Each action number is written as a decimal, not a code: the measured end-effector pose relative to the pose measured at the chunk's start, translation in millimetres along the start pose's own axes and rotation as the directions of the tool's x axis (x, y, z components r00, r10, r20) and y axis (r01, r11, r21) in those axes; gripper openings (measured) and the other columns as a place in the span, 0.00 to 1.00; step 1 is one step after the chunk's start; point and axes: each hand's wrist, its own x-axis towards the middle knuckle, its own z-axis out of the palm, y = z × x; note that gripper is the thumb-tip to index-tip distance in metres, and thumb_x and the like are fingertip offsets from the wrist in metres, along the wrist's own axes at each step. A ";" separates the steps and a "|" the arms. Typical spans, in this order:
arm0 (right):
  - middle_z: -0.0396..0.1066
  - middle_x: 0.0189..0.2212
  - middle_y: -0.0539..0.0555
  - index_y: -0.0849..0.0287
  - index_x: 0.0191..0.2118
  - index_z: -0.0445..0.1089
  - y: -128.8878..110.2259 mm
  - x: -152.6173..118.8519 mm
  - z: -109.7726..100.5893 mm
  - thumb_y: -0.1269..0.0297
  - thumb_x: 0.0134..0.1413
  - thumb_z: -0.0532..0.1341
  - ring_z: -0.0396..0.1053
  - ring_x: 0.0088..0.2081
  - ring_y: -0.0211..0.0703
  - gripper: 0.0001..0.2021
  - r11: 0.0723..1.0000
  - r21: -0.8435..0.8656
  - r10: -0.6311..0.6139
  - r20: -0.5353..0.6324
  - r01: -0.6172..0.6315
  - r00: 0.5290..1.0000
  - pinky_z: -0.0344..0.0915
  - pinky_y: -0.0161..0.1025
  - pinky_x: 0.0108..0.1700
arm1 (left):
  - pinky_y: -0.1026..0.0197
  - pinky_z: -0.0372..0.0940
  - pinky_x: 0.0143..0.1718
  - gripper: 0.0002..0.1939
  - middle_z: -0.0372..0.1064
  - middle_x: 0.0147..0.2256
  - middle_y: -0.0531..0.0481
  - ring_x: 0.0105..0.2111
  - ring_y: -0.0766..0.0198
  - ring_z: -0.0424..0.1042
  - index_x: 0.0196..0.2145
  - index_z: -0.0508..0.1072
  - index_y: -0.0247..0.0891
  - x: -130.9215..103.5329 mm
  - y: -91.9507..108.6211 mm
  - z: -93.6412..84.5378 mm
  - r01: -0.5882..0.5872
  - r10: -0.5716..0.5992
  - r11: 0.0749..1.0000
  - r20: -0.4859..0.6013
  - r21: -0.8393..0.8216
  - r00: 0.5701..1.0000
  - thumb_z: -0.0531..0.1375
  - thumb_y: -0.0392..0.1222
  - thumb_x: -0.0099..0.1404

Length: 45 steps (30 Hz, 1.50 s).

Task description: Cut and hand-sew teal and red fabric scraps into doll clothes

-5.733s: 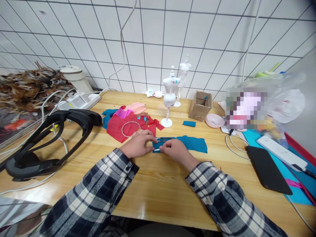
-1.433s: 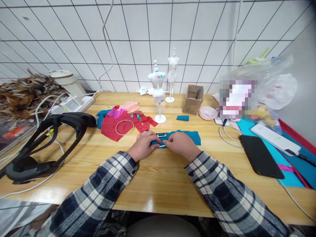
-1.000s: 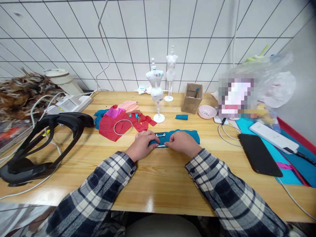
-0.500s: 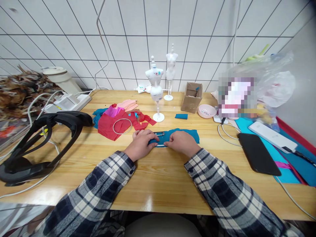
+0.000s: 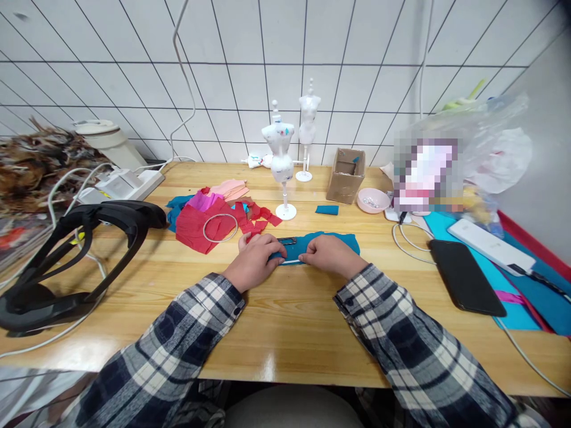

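Observation:
A piece of teal crepe paper (image 5: 300, 245) lies flat on the table, with a thin white strip (image 5: 292, 261) along its near edge. My left hand (image 5: 254, 258) rests at the paper's left end, its thumb and fingers closed on the near edge. To its right, my right hand (image 5: 330, 254) has curled fingers, thumb and forefinger pinched at the same edge beside the white strip. Between the hands, on the paper's far side, sits a small dark, shiny metal tool (image 5: 286, 241), like nail clippers. My right fist covers part of the paper.
Red crepe paper scraps (image 5: 196, 229) and a metal ring (image 5: 220, 241) lie left. Two white mini dress forms (image 5: 282, 160) stand behind, near a cardboard box (image 5: 345, 178) and pink bowl (image 5: 373, 205). A black headset (image 5: 134, 255) is far left; a black phone (image 5: 466, 276) lies right.
My right hand has shifted very slightly to the right along the near edge. My left hand keeps its place on the paper.

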 end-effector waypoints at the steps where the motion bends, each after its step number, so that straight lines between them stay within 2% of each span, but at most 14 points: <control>1: 0.73 0.25 0.49 0.55 0.26 0.74 -0.7 -0.1 0.3 0.50 0.52 0.60 0.67 0.29 0.38 0.15 1.000 -0.012 0.004 -0.006 -0.004 1.000 0.53 0.34 0.27 | 0.43 0.43 0.56 0.06 0.70 0.40 0.51 0.44 0.57 0.65 0.37 0.75 0.47 0.0 0.0 0.0 -0.005 0.005 1.000 0.000 0.002 1.000 0.58 0.41 0.63; 11: 0.76 0.29 0.51 0.54 0.29 0.76 -7.9 -5.0 -0.1 0.52 0.52 0.60 0.70 0.32 0.41 0.13 0.998 -0.066 0.012 -0.014 -0.013 1.000 0.55 0.35 0.28 | 0.45 0.47 0.53 0.07 0.70 0.40 0.51 0.44 0.56 0.65 0.38 0.74 0.46 -0.2 -0.4 -0.5 -0.034 0.033 0.999 0.004 0.015 0.999 0.57 0.40 0.64; 15: 0.76 0.30 0.52 0.54 0.29 0.76 -11.2 -5.9 0.7 0.52 0.52 0.59 0.71 0.33 0.43 0.13 0.995 -0.100 0.012 -0.032 -0.015 0.999 0.56 0.36 0.29 | 0.42 0.43 0.56 0.09 0.70 0.40 0.51 0.44 0.57 0.66 0.40 0.74 0.47 -0.6 0.7 -1.1 -0.077 0.077 0.997 0.017 0.020 0.997 0.55 0.38 0.65; 21: 0.76 0.28 0.52 0.55 0.27 0.75 -9.4 -4.3 2.1 0.52 0.51 0.59 0.70 0.32 0.42 0.13 0.996 -0.092 0.002 -0.043 -0.006 0.999 0.54 0.36 0.27 | 0.41 0.42 0.56 0.17 0.69 0.39 0.53 0.43 0.60 0.68 0.42 0.76 0.53 -0.5 -1.4 0.3 -0.165 0.164 0.985 0.044 0.041 0.986 0.53 0.34 0.65; 27: 0.74 0.25 0.51 0.56 0.26 0.74 -2.4 -1.8 -0.1 0.50 0.51 0.60 0.67 0.29 0.39 0.15 0.999 -0.038 -0.023 -0.015 0.022 1.000 0.52 0.35 0.26 | 0.41 0.42 0.56 0.18 0.69 0.38 0.53 0.43 0.60 0.68 0.43 0.76 0.55 -0.4 -4.4 2.5 -0.182 0.181 0.981 0.030 0.067 0.983 0.53 0.34 0.66; 33: 0.70 0.21 0.49 0.56 0.23 0.72 2.6 -2.5 -5.0 0.50 0.53 0.57 0.64 0.25 0.37 0.17 0.999 0.005 -0.036 0.058 0.036 0.998 0.52 0.34 0.25 | 0.45 0.47 0.54 0.15 0.70 0.39 0.50 0.41 0.59 0.66 0.44 0.75 0.48 -0.4 1.6 -2.7 -0.248 0.245 0.964 0.048 0.096 0.968 0.50 0.35 0.68; 37: 0.70 0.22 0.49 0.56 0.23 0.72 4.0 -2.0 -5.2 0.51 0.52 0.59 0.63 0.25 0.36 0.16 1.000 -0.003 -0.029 0.062 0.029 0.998 0.51 0.33 0.24 | 0.46 0.47 0.54 0.14 0.70 0.38 0.50 0.42 0.59 0.65 0.40 0.74 0.45 -0.2 4.2 -5.1 -0.281 0.274 0.953 0.068 0.112 0.959 0.50 0.34 0.68; 45: 0.74 0.26 0.51 0.56 0.27 0.75 -0.5 -4.8 -3.8 0.53 0.53 0.59 0.69 0.30 0.40 0.14 0.998 -0.060 -0.027 0.049 0.030 0.998 0.55 0.34 0.27 | 0.43 0.45 0.55 0.20 0.70 0.39 0.50 0.42 0.58 0.65 0.45 0.75 0.53 0.0 0.6 -3.0 -0.292 0.280 0.946 0.102 0.140 0.955 0.52 0.32 0.65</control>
